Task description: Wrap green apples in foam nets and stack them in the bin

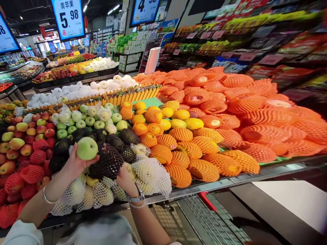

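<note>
My left hand (76, 162) is closed around a green apple (87, 148), held up above the fruit display. A black foam net sleeve (108, 162) is gripped in my right hand (127, 178), close beside the apple but apart from it. Under my hands lie pears in white foam nets (103, 194). Just behind are more fruits in black foam nets (116, 141), and beyond those sit bare green apples (90, 121), some in clear plastic.
Red apples (27, 149) lie to the left. Orange-netted mangoes (189, 149) and larger netted fruits (268, 115) spread to the right. A metal shelf edge (204, 183) runs along the front, with a shopping cart (204, 217) below it. Price screens (68, 18) hang overhead.
</note>
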The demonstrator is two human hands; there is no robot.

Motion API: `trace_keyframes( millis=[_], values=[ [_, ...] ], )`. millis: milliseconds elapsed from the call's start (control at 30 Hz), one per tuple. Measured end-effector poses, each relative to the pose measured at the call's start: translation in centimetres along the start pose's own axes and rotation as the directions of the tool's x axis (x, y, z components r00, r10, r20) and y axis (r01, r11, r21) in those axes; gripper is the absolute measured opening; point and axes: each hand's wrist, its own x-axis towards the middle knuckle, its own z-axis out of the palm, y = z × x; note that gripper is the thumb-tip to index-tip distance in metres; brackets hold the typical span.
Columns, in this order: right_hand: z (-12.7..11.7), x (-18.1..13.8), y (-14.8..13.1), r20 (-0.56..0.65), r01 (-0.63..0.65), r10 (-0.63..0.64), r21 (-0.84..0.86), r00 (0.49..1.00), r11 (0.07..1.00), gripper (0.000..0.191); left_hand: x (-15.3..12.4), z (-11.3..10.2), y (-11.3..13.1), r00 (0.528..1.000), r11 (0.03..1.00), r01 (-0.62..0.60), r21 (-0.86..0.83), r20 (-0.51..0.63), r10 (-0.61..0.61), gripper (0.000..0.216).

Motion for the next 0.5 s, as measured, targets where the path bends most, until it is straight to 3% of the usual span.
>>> trace_keyframes(
  millis=[133, 267, 500],
  values=[
    [1.3, 0.0, -0.5, 0.177, 0.104, -0.098, -0.023, 0.979, 0.994, 0.033, -2.9, -0.7, -2.6, 0.993, 0.994, 0.108, -0.026, 0.055, -0.107, 0.067],
    [1.8, -0.6, -0.5, 0.308, 0.150, -0.123, -0.066, 0.943, 0.986, 0.023, -4.0, -1.5, -4.0, 0.993, 0.996, 0.081, -0.043, 0.091, -0.077, 0.061],
    [2.3, -0.2, -1.8, 0.484, 0.146, -0.084, -0.092, 0.871, 0.985, 0.030, -4.8, -2.6, -6.5, 0.995, 0.996, 0.017, 0.091, 0.098, -0.026, 0.062]
  ],
)
